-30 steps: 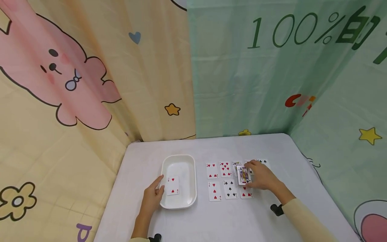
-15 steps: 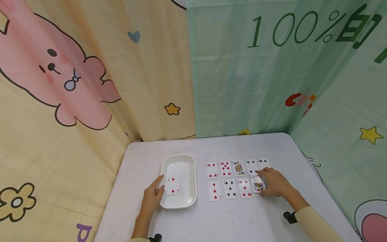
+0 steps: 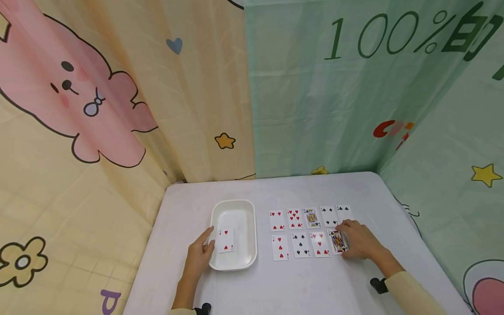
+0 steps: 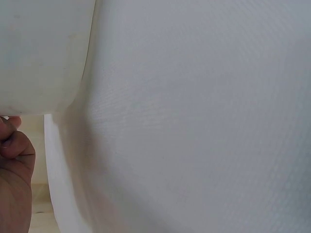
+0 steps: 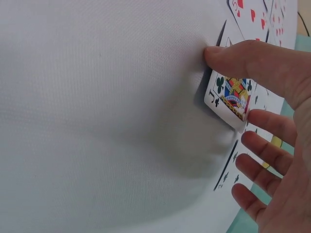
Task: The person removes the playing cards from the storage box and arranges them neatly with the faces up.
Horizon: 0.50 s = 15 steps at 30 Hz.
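Note:
My right hand (image 3: 360,239) pinches a playing card, the jack of clubs (image 5: 234,90), with the thumb on one edge and the index finger on the opposite edge. This card (image 3: 337,242) is at the right end of the near row of face-up cards. Its lower corner looks slightly raised in the right wrist view. The other fingers are spread. At the left, my left hand (image 3: 198,253) holds the side of a white tray (image 3: 247,256), index finger and thumb at the rim. A two of hearts (image 3: 226,240) lies face up inside the tray.
Face-up cards lie in two rows right of the tray. The far row has hearts (image 3: 277,221), a face card (image 3: 312,218) and black-suited cards (image 3: 329,216); the near row includes a three of hearts (image 3: 281,248). White cloth covers the table (image 3: 283,284); printed curtains surround it.
My right hand has carried the jack rightward, from over the far row's middle, and brought it down at the end of the near row. The left hand and tray stay put.

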Motion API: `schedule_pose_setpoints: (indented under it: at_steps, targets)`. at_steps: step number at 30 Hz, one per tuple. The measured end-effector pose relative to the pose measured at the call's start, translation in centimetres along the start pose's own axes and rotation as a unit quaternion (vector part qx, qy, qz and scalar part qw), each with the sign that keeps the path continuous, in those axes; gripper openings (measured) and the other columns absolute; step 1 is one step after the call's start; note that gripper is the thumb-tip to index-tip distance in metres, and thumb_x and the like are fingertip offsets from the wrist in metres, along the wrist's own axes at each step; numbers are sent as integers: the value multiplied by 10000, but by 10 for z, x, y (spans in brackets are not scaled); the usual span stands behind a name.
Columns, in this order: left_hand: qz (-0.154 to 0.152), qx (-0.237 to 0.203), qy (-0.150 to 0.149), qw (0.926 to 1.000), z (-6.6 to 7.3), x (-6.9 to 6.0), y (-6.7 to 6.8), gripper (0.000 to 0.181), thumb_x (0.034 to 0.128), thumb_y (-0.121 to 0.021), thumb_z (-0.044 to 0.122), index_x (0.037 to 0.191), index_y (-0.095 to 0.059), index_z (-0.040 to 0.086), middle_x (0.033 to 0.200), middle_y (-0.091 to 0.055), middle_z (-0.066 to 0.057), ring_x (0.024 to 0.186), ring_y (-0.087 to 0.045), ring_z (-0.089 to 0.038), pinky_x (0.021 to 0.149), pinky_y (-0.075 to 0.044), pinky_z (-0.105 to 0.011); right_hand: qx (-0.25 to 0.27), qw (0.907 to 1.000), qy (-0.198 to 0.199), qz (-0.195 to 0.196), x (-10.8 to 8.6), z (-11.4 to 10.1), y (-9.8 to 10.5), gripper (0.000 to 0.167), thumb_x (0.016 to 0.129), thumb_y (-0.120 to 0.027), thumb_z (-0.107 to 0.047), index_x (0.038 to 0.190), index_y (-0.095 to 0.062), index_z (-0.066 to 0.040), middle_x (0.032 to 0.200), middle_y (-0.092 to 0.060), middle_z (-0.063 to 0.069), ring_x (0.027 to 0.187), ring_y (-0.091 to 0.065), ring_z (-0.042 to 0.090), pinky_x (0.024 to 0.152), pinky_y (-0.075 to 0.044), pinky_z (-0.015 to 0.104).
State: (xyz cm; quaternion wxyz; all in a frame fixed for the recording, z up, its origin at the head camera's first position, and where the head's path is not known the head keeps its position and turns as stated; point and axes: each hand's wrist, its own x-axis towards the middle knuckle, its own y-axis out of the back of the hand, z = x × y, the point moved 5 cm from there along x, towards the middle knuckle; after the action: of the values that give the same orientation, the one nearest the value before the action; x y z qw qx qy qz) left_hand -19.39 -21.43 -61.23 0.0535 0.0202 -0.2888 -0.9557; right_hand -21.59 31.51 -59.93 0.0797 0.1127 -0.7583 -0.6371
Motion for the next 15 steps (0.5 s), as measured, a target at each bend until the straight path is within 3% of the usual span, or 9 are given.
schedule_pose_setpoints:
  at_steps: [15]
  targets:
    - [-35,102,-7,9999,1,1,0,541,998,-661,90,1506,-540,229,494,-438,46,432,-403,-76,425,-387,-216,-23,10000,55,36,2,-7,13,881,588,-974,-390,1345,-645,-83,1311,-631,183,1203,-563,421,986,-476,655]
